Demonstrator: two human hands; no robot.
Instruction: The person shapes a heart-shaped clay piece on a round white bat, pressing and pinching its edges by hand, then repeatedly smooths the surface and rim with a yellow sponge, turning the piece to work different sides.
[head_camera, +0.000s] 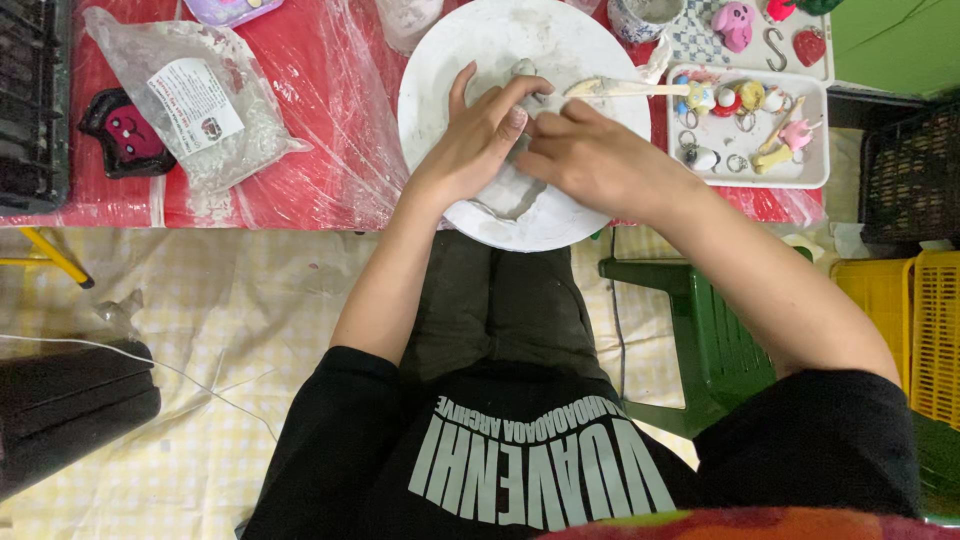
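Grey mould (512, 195) under both curled hands (540, 145)

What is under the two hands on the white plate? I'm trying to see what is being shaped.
A grey, clay-like lump shows beneath the left hand and right hand on the white plate; its middle is covered.

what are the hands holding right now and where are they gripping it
Both hands, left hand and right hand, pinch a small grey clay piece over the white plate; exact grip cannot be told.
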